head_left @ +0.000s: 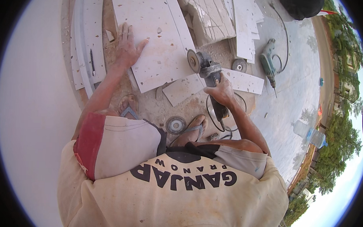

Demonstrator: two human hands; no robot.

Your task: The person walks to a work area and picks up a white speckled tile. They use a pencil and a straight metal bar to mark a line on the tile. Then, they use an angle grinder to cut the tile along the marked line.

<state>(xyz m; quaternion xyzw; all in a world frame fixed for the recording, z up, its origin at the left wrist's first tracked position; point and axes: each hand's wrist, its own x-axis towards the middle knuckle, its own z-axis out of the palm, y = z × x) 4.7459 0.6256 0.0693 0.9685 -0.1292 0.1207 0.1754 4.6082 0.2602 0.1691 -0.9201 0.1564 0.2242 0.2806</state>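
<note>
Over dusty brown ground point(151, 108): left hand point(127, 48) spread flat on white rectangular panel point(162, 44); right hand point(222, 91) gripping dark-grey angle grinder point(210, 69), round disc point(193, 61) near panel edge.

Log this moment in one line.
left hand: spread on left edge of white panel | right hand: gripping angle grinder | cutting disc: by panel's right edge, contact unclear | drill: lying at right

White panel point(152, 36): top end cut off
Right hand point(222, 92): fingers partly hidden by grinder point(211, 73)
Black object point(302, 7): cropped, unclear
</note>
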